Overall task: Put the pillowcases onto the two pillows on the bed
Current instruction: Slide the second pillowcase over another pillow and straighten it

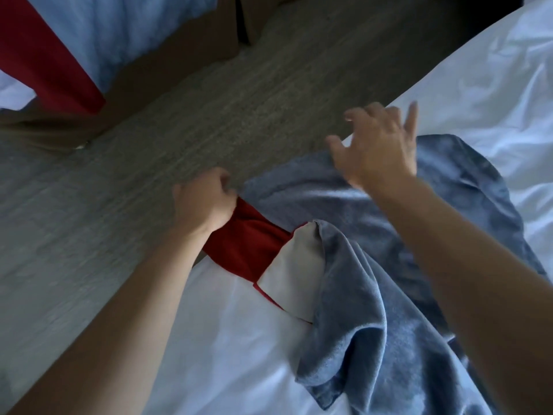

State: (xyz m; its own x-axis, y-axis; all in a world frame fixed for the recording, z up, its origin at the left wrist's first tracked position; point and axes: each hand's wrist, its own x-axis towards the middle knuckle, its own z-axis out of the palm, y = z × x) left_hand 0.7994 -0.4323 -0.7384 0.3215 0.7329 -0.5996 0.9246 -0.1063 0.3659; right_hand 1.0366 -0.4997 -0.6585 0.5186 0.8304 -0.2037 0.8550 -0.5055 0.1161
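The blue pillowcase (374, 250) lies crumpled at the edge of the bed (239, 339), spread over what looks like a white pillow (287, 271) with a red band (245, 235) at its end. The fabric looks plush, soft and light, so it should bunch and sag rather than hold any shape, and it is likely to drag on the pillow instead of sliding freely. The best hold is probably the hem of its open mouth, taken at two points well apart so that the opening stays wide. The left hand (203, 202) has its grip curled tight round the red end of the pillow, just past the bed edge over the carpeted floor (149, 163). The right hand (380, 145) hovers above the blue cloth with its fingers (336, 143) spread, holding nothing. Which edge is the pillowcase's mouth cannot be made out among the folds, most of the pillow is covered, and motion blur softens both hands. A second bed (89, 34) with red and blue cloth is cut off at the top left.
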